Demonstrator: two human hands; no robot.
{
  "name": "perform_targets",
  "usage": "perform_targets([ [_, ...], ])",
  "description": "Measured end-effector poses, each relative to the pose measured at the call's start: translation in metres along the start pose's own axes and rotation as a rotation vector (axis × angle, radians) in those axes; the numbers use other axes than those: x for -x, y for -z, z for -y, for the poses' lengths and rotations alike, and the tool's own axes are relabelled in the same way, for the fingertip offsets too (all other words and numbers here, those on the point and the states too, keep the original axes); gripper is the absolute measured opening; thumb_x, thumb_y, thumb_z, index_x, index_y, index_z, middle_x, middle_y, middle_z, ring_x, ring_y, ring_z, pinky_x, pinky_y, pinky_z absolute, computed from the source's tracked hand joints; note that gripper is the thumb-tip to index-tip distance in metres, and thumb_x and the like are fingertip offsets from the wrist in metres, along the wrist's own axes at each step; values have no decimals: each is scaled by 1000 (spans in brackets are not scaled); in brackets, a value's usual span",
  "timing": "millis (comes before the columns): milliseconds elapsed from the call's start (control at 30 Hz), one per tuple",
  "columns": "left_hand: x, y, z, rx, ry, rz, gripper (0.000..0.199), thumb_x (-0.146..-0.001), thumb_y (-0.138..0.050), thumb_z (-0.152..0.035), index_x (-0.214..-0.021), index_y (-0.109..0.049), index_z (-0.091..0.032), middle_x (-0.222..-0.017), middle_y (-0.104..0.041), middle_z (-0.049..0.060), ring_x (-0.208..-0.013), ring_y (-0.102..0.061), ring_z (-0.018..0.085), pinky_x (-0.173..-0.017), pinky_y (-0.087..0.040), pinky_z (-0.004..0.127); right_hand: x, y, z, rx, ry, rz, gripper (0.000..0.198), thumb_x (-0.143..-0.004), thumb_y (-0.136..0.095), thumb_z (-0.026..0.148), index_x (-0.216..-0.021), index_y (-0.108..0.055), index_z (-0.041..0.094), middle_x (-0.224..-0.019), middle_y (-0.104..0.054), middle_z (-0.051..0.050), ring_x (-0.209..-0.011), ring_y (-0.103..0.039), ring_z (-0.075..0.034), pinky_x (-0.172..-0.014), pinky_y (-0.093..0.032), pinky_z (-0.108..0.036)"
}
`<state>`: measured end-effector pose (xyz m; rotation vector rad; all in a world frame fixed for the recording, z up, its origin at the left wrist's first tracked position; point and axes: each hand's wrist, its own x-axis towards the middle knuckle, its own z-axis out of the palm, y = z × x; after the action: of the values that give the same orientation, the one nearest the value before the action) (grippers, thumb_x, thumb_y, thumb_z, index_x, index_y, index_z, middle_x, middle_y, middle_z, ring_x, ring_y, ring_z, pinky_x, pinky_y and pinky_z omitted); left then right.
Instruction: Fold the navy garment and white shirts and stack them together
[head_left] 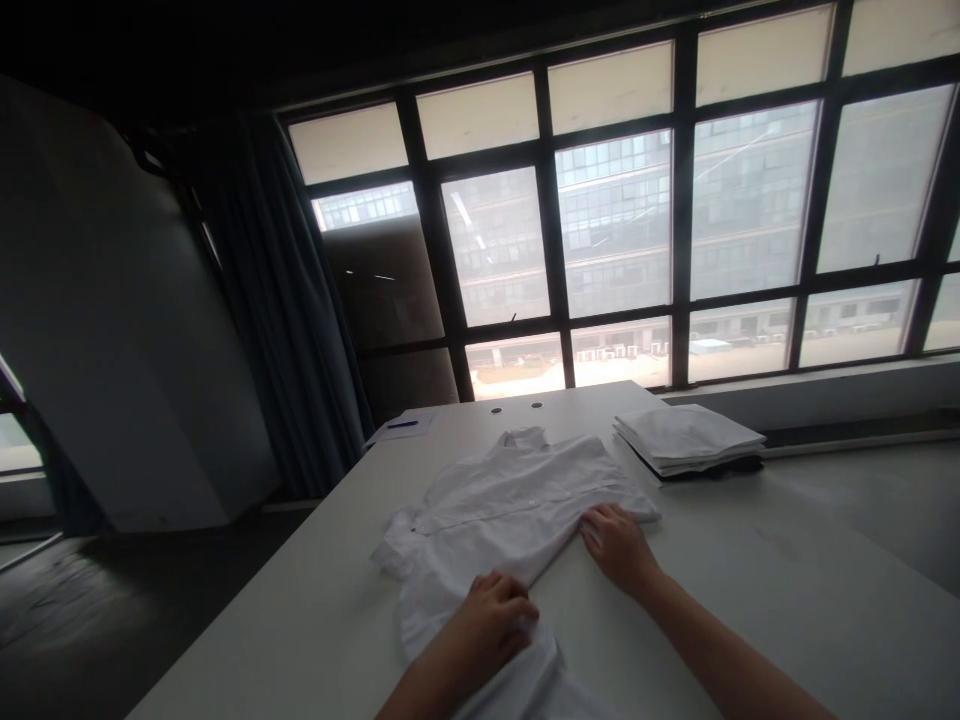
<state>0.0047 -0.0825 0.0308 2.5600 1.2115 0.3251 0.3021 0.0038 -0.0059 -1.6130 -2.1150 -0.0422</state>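
A white buttoned shirt lies spread on the white table, its collar pointing away from me and its button line running across the cloth. My left hand is closed on the lower part of the shirt, fingers curled into the fabric, with wrinkled cloth trailing toward me below it. At the shirt's right edge, near a sleeve, my right hand pinches the cloth between thumb and fingers. The fingertips of both hands are partly hidden.
A stack of folded white cloth, with something black beneath it, sits at the table's right. Paper with a blue pen lies at the far left corner. Two round holes are near the far edge. Windows and a dark curtain stand beyond.
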Motion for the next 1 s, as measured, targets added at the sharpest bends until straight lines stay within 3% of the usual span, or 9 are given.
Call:
perform_targets([
  [67, 0, 1, -1, 22, -2, 48, 32, -85, -76, -33, -116, -71, -39, -139, -60, 0, -134, -46, 30, -117, -25, 48, -1, -6, -2, 31, 9, -3, 49, -91, -50, 27, -138, -59, 25, -151, -53, -8, -144, -37, -29, -116, -24, -44],
  [133, 1, 2, 1, 33, 16, 95, 32, -81, -80, -34, -111, -73, -41, -149, -54, -2, -145, -34, 35, -119, -18, 57, -1, -14, -3, 78, -3, 8, 59, -89, -50, 26, -148, -50, 27, -163, -37, -5, -153, -19, -31, -120, -14, -50],
  [200, 2, 4, 3, 51, 30, 149, 32, -77, -83, -34, -107, -75, -41, -151, -53, -3, -148, -28, 39, -117, -14, 64, -1, -19, -3, 111, -35, 10, 61, -89, -50, 27, -150, -48, 30, -167, -29, -4, -154, -13, -32, -120, -10, -54],
  [333, 3, 5, 2, 113, -13, 200, 22, -74, -84, -40, -96, -79, -38, -137, -65, -1, -144, -35, 38, -116, -12, 66, -2, -23, -5, 122, -83, -6, 57, -91, -50, 28, -148, -50, 36, -169, -22, -4, -155, -10, -35, -118, -11, -58],
  [533, 6, 19, -15, 142, -11, 226, 10, -73, -81, -34, -83, -80, -36, -136, -66, -4, -140, -40, 37, -117, -12, 66, -4, -20, -11, 99, -105, -116, 37, -96, -43, 23, -116, -71, 35, -161, -37, -2, -151, -21, -32, -115, -20, -55],
  [700, 18, 45, -18, 141, 116, 396, 20, -68, -81, -20, -80, -79, -35, -156, -47, -9, -149, -24, 45, -114, -6, 73, -8, -4, -13, 100, -191, -253, 28, -98, -43, 30, -110, -68, 29, -146, -49, -10, -137, -37, -33, -109, -29, -51],
  [800, 20, 51, -8, 157, 196, 442, 19, -68, -81, -23, -84, -78, -34, -162, -36, -9, -152, -15, 44, -116, -7, 70, -9, 1, -12, 83, -259, -192, 27, -99, -43, 33, -107, -65, 22, -122, -61, -16, -117, -51, -33, -98, -37, -46],
  [900, 13, 44, 5, 174, 255, 345, 14, -73, -79, -34, -84, -74, -29, -162, -37, -4, -153, -13, 41, -117, -12, 65, -9, -2, -13, 51, -222, -104, 25, -99, -43, 33, -103, -65, 21, -109, -66, -13, -107, -57, -29, -96, -38, -43],
  [1000, 4, 28, 16, 148, 346, 89, 20, -86, -65, -44, -84, -69, -25, -139, -62, 5, -143, -36, 36, -114, -25, 55, -6, -8, -15, 20, -162, -58, 30, -95, -49, 37, -118, -64, 23, -127, -65, -12, -123, -53, -30, -105, -32, -48],
])
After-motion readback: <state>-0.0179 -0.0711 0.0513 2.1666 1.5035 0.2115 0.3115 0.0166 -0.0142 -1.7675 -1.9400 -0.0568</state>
